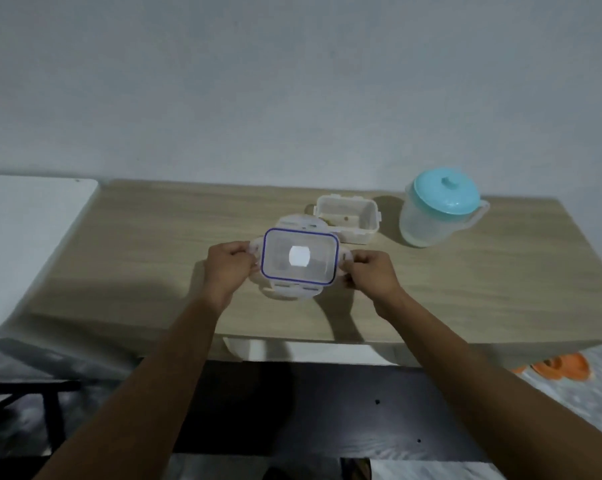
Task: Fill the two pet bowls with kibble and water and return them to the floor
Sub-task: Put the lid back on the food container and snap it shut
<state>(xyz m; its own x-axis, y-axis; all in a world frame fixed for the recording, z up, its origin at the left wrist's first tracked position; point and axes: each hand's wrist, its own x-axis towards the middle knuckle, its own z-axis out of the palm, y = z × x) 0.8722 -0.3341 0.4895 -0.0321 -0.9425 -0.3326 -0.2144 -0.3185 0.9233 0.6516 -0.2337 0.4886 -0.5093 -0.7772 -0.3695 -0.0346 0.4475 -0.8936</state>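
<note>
Head view: left hand [228, 263] and right hand [370, 271] pinch the end flaps of the lid [299, 256], above the table [154, 244], near the tub [348, 218]. Light, stiff, probably slippery plastic; flaps suit gripping.

no readable text, white patch on lid [299, 256] blank
</note>
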